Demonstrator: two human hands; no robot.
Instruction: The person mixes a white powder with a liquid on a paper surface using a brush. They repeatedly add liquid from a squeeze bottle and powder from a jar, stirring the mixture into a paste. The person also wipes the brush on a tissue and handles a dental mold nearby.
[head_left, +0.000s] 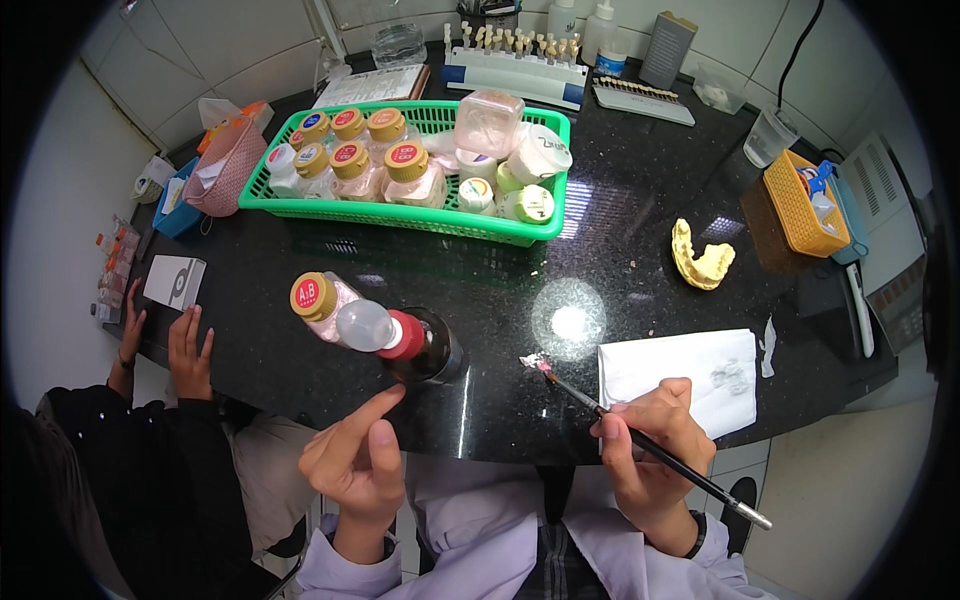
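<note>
My right hand (655, 450) grips a thin brush (672, 462) with a dark handle and silver end. Its tip meets a small pink and white smear (537, 362) on the black countertop (500, 290). My left hand (360, 465) holds nothing; its index finger and thumb are apart, the other fingers curled. That index fingertip is just below a dark brown bottle (435, 345) with a red collar and a translucent rubber bulb (364, 325). Close behind the bottle stands a clear jar (325, 305) of pink powder with a gold lid. Under my right hand lies a folded white tissue (690, 380), smudged grey.
A green basket (400, 215) of powder jars stands at the back. To the right are a yellow dental cast (700, 258) and a yellow basket (800, 215). A tooth shade rack (515, 75) is at the wall. At left, another person's hands (188, 350) rest near a white box (175, 282).
</note>
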